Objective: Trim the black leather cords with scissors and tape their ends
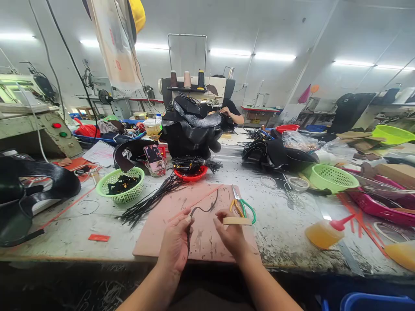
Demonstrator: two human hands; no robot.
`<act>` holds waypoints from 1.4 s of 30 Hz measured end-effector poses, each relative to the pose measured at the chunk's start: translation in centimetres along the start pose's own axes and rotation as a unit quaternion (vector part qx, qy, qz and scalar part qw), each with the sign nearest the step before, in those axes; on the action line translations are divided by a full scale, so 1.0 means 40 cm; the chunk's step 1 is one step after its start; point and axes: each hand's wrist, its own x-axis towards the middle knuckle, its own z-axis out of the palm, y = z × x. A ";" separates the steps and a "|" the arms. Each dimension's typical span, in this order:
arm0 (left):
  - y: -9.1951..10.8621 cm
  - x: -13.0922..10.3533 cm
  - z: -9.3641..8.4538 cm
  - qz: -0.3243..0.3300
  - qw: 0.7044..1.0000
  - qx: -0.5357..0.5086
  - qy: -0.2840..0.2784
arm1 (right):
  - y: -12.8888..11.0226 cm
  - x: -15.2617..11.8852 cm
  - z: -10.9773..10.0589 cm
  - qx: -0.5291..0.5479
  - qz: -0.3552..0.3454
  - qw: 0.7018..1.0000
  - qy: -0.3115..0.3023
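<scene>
My left hand [177, 235] pinches a thin black cord [188, 235] between thumb and fingers. The cord's free end curves up and right over a pink cutting board [158, 229]. My right hand [232, 233] is over the board's right side, fingers curled, with a beige roll of tape [237, 221] at them; whether the ring is gripped or looped on a finger is not plain. Just beyond it lie scissors [241, 205] with orange and green handles, blades pointing away. A bundle of black cords [152, 203] lies at the board's left edge.
A red bowl [194, 175] with more black cords stands behind the board. Light green baskets stand left [120, 196] and right [333, 177]. A glue bottle [325, 233] is at right. Black leather pieces [191, 129] and a sewing machine are behind; a co-worker's arm [234, 115] shows there.
</scene>
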 end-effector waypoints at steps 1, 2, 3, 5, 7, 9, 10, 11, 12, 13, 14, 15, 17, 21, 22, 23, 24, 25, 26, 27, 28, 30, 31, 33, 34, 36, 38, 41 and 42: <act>0.006 0.001 -0.001 0.002 1.000 -0.006 0.008 | 0.001 0.001 -0.010 0.029 0.040 0.999 -0.004; 0.007 0.002 -0.003 0.000 1.000 -0.006 0.016 | -0.004 0.000 -0.017 0.067 0.069 0.995 -0.009; 0.003 0.004 -0.004 -0.007 1.000 -0.001 0.022 | -0.012 -0.002 -0.021 0.105 0.085 0.991 -0.015; -0.016 0.005 -0.007 -0.019 1.000 0.020 0.014 | -0.036 -0.006 -0.019 0.151 0.080 0.985 -0.020; -0.042 0.004 -0.010 -0.018 0.998 0.048 -0.022 | -0.061 -0.010 -0.008 0.153 0.045 0.987 -0.017; -0.067 0.001 -0.011 -0.005 0.996 0.074 -0.055 | -0.078 -0.014 0.007 0.140 0.018 0.990 -0.009; -0.076 -0.001 -0.012 0.002 0.994 0.085 -0.063 | -0.083 -0.016 0.015 0.134 0.014 0.991 -0.007; -0.083 -0.002 -0.012 0.008 0.993 0.092 -0.067 | -0.086 -0.018 0.022 0.127 0.014 0.992 -0.009; -0.087 -0.002 -0.012 0.015 0.993 0.097 -0.066 | -0.087 -0.021 0.028 0.121 0.017 0.992 -0.014; -0.090 -0.002 -0.011 0.023 0.993 0.101 -0.063 | -0.087 -0.024 0.034 0.116 0.020 0.993 -0.020; -0.091 -0.001 -0.010 0.028 0.992 0.103 -0.059 | -0.087 -0.027 0.039 0.111 0.020 0.993 -0.025; -0.091 0.000 -0.010 0.031 0.992 0.106 -0.055 | -0.086 -0.030 0.042 0.105 0.018 0.994 -0.028; -0.088 0.002 -0.008 0.032 0.993 0.108 -0.047 | -0.086 -0.033 0.045 0.089 0.005 0.996 -0.023; -0.076 0.001 -0.007 0.004 0.995 0.089 -0.051 | -0.086 -0.024 0.028 -0.006 -0.065 0.997 -0.029; -0.072 -0.001 -0.008 -0.008 0.995 0.082 -0.053 | -0.086 -0.019 0.021 -0.041 -0.095 0.994 -0.040; -0.069 -0.002 -0.009 -0.020 0.995 0.075 -0.055 | -0.086 -0.013 0.013 -0.076 -0.127 0.987 -0.054; -0.066 -0.004 -0.010 -0.031 0.996 0.069 -0.056 | -0.086 -0.007 0.006 -0.111 -0.159 0.979 -0.069; -0.065 -0.006 -0.011 -0.040 0.995 0.065 -0.057 | -0.085 -0.001 0.000 -0.144 -0.188 0.968 -0.083; -0.064 -0.008 -0.013 -0.047 0.995 0.061 -0.056 | -0.083 0.004 -0.004 -0.174 -0.208 0.958 -0.096; -0.063 -0.010 -0.014 -0.052 0.996 0.056 -0.054 | -0.081 0.007 -0.008 -0.199 -0.222 0.949 -0.106; -0.063 -0.011 -0.015 -0.055 0.996 0.052 -0.052 | -0.079 0.009 -0.010 -0.216 -0.231 0.942 -0.114; -0.062 -0.012 -0.016 -0.056 0.997 0.044 -0.044 | -0.073 0.009 -0.013 -0.227 -0.235 0.936 -0.133; -0.060 -0.012 -0.016 -0.056 0.997 0.039 -0.042 | -0.070 0.007 -0.015 -0.224 -0.232 0.936 -0.141; -0.052 -0.012 -0.015 -0.058 0.997 0.029 -0.031 | -0.063 0.004 -0.023 -0.208 -0.214 0.944 -0.141; -0.045 -0.012 -0.014 -0.059 0.998 0.023 -0.019 | -0.059 0.004 -0.029 -0.196 -0.197 0.952 -0.129; -0.030 -0.011 -0.011 -0.060 0.998 0.011 0.013 | -0.056 0.004 -0.043 -0.153 -0.149 0.973 -0.087; -0.018 -0.011 -0.008 -0.054 0.998 0.001 0.036 | -0.059 0.005 -0.054 -0.080 -0.078 0.992 -0.051; -0.016 -0.013 -0.007 -0.046 0.999 -0.004 0.016 | -0.077 0.003 -0.046 0.061 0.057 0.996 -0.015; -0.019 -0.013 -0.007 -0.041 0.999 -0.004 0.003 | -0.085 0.001 -0.036 0.110 0.099 0.989 -0.005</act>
